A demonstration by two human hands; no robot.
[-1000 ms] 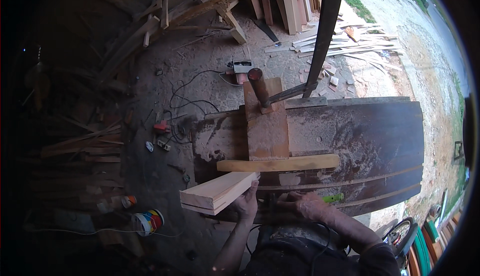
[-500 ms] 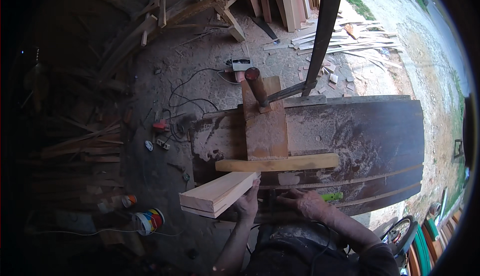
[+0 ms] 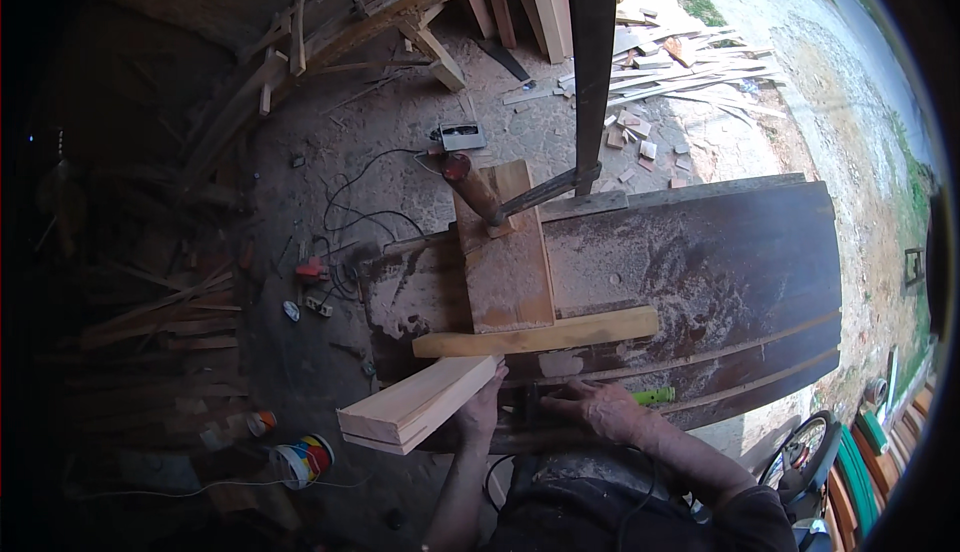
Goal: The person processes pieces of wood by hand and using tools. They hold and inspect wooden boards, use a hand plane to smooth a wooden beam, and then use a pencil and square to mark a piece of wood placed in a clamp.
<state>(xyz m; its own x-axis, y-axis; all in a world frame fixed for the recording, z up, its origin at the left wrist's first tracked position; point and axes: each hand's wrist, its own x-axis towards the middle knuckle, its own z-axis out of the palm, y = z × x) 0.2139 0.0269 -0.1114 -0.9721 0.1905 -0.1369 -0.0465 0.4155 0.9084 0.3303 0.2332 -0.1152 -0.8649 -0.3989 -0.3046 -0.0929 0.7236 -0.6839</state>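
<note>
My left hand [image 3: 478, 404] is closed around the near right part of a pale wooden block [image 3: 420, 399], which has a lengthwise seam along its side like two stacked boards. The block slants down to the left, past the bench edge. My right hand [image 3: 602, 409] lies low over the bench with its fingers curled to the left, beside a dark, narrow object [image 3: 532, 402]. What those fingers grip is hidden. A bright green, tube-like piece [image 3: 655, 395] sticks out to the right of that hand. Just beyond the block, a yellowish wooden strip [image 3: 560, 332] lies across the bench.
The dark, dusty workbench [image 3: 740, 242] carries a wide board [image 3: 508, 282] with an upright round wooden post [image 3: 475, 190]. A dark beam [image 3: 590, 72] rises behind. Cables, a power tool [image 3: 462, 136], wood scraps and a paint bucket [image 3: 303, 460] are on the floor.
The whole scene has shifted slightly left in the picture as my head turned. My left hand still holds the block, and my right hand keeps about the same place by the green piece.
</note>
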